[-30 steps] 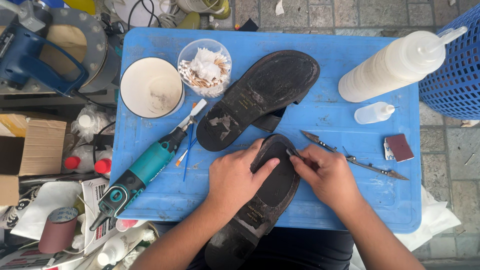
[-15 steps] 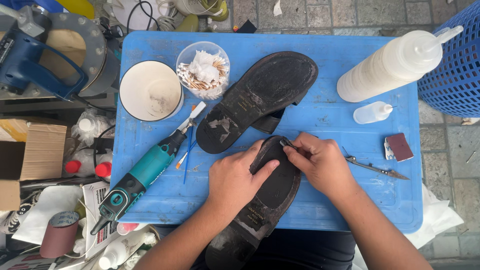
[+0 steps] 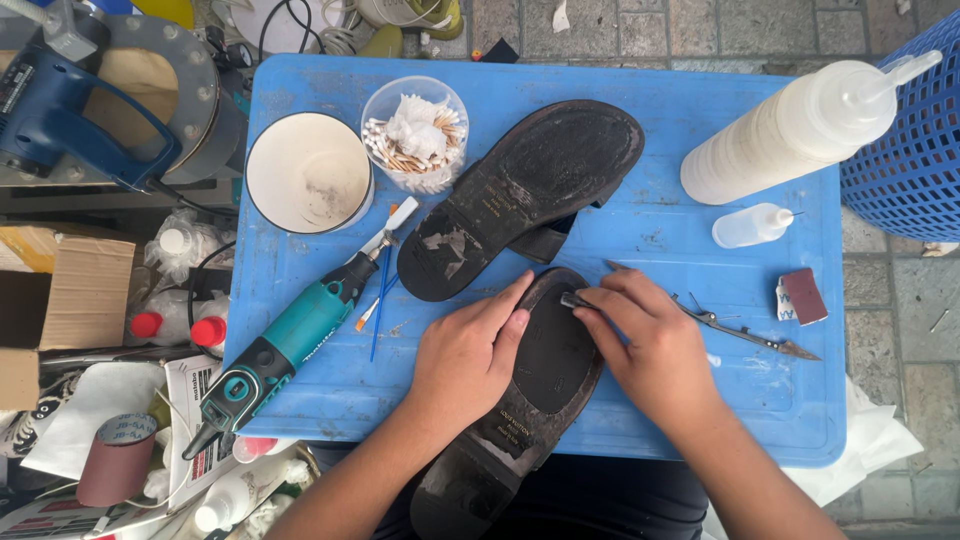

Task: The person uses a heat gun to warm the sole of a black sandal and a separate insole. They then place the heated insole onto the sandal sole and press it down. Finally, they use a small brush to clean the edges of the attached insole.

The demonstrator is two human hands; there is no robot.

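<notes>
Well left of the hands, a brown cardboard box [image 3: 62, 290]; below it, red-capped bottles [image 3: 180, 328] and printed paper [image 3: 190, 400].
</notes>
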